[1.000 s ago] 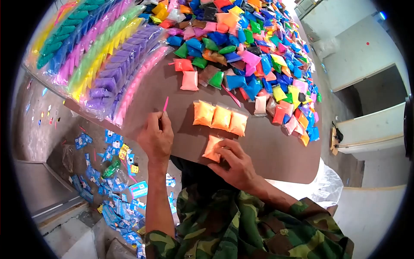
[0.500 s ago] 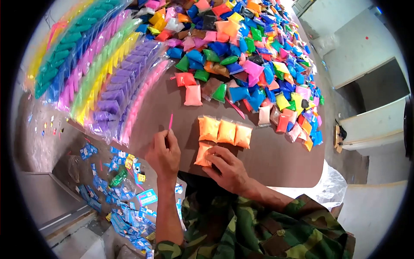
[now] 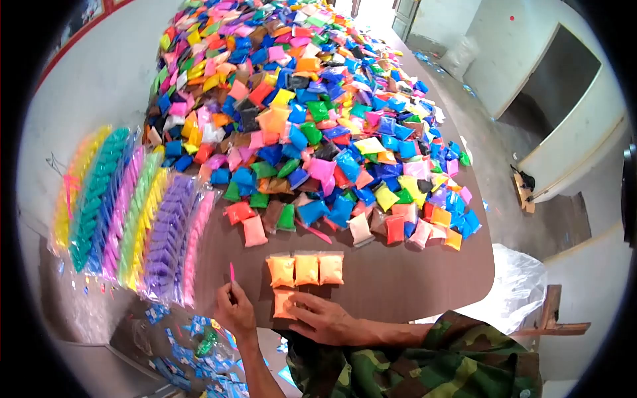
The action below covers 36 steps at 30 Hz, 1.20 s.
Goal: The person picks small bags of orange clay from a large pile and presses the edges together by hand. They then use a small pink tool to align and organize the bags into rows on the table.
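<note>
Three orange packets [image 3: 306, 270] lie side by side in a row on the brown table [image 3: 391, 292]. Below the leftmost one is a fourth orange packet [image 3: 283, 304], with the fingertips of my right hand [image 3: 323, 318] on its right side. My left hand [image 3: 236, 310] pinches a thin pink stick [image 3: 232, 272] that points upward, left of the packets. Just beyond the row, a red packet [image 3: 239, 212] and a salmon packet [image 3: 254, 231] lie near the edge of the big pile.
A large heap of coloured packets [image 3: 318, 113] covers the far part of the table. Long clear bags of coloured packets, one of them purple [image 3: 167, 239], hang over the left edge. Blue wrappers [image 3: 192, 358] litter the floor at lower left.
The view has tilted up, so the table's contents sit lower and more of the heap shows. My right hand stays at the fourth orange packet, and my left hand still holds the pink stick.
</note>
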{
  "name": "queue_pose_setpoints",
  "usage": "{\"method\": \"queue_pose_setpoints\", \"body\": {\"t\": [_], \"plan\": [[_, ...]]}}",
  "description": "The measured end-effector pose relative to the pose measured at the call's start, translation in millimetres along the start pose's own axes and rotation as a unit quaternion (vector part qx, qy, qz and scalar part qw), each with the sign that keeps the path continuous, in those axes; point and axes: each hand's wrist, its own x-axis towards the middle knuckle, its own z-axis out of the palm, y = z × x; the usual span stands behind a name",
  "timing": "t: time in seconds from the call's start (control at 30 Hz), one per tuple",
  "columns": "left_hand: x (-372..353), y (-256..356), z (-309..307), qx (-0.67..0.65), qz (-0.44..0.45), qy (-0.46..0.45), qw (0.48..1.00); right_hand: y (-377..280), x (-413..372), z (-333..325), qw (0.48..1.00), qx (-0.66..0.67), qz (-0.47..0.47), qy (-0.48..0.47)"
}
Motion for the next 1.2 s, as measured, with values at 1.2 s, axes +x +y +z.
{"method": "queue_pose_setpoints", "body": {"t": [1.2], "plan": [[-0.1,-9.8,4.8,0.118,0.007,-0.013,0.993,224.6,204.8,-237.4,0.926,-0.333,0.104,0.144]]}}
